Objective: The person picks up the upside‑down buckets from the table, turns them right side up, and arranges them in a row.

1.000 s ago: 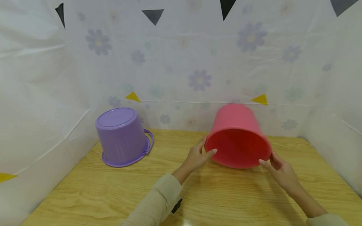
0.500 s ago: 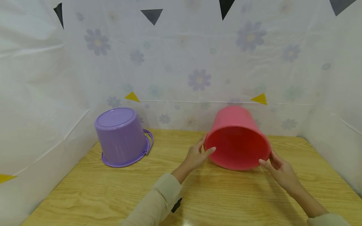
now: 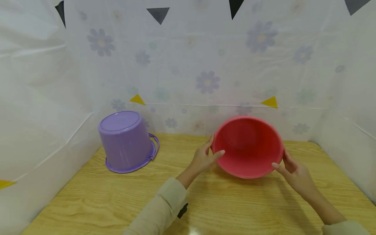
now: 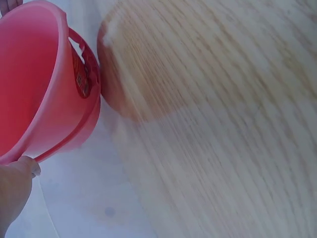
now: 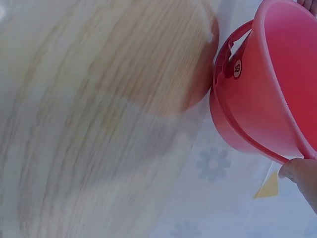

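Observation:
A pinkish-red bucket is tilted with its open mouth facing me, at the right of the head view. My left hand grips its rim on the left side, thumb over the front. On the opposite side my right hand holds the rim the same way. In the left wrist view the bucket shows a label on its outer wall and a handle folded against it. The right wrist view shows the bucket's handle lying along the underside, above the wooden surface.
A purple bucket stands upside down on the wooden table at left, its handle out to the right. Behind is a flower-patterned white sheet with black and yellow triangles. White sheeting also closes the left side.
The red bucket has tipped back, its mouth turning upward toward me so more of the inside shows and its outer wall drops out of sight. Both hands stay on its rim.

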Available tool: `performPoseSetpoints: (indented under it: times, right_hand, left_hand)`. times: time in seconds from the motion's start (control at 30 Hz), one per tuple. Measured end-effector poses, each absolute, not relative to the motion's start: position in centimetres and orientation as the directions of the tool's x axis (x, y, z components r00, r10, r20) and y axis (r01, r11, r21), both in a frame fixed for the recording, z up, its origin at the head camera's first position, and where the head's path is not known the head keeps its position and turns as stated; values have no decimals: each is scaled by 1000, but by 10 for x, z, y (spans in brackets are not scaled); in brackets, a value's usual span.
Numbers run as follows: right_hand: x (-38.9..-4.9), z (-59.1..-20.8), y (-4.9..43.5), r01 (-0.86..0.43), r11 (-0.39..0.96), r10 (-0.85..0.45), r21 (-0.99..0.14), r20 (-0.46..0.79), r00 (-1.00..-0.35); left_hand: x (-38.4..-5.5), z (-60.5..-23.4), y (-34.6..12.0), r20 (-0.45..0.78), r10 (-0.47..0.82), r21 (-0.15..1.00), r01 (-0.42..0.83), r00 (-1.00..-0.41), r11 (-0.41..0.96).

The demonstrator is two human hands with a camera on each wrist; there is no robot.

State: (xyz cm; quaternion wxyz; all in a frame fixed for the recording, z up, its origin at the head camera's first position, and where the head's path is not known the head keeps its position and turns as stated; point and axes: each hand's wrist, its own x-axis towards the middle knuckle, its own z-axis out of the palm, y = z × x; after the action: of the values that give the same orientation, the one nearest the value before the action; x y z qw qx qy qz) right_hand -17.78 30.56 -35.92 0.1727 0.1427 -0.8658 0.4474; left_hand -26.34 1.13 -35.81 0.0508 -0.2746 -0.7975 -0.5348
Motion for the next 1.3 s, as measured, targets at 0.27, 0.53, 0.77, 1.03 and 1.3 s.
performPoseSetpoints:
  times: [0.27,0.53,0.77,1.03,1.3]
  right_hand:
    - [-176,-357,307,-429,555,-85,-713,464,-882]
    - [-171,-348,309,-497,524,-136,-691,509,-850]
    - [-171,-342,313,-524,518,-109,-676,556,-824]
    - [-167,-331,312,-557,463,-110,-690,579,-808]
    - [-170,-331,318,-633,322,-127,-705,630,-766]
  left_hand:
    - [-264,-354,10,363,409,852,476,-837,219]
    - [-264,-350,6,361,441,872,465,-822,153]
    - [-257,-340,4,346,460,875,458,-818,157]
    - [-258,-337,6,368,481,860,488,-796,151]
    - [-253,-336,7,436,481,836,540,-761,95]
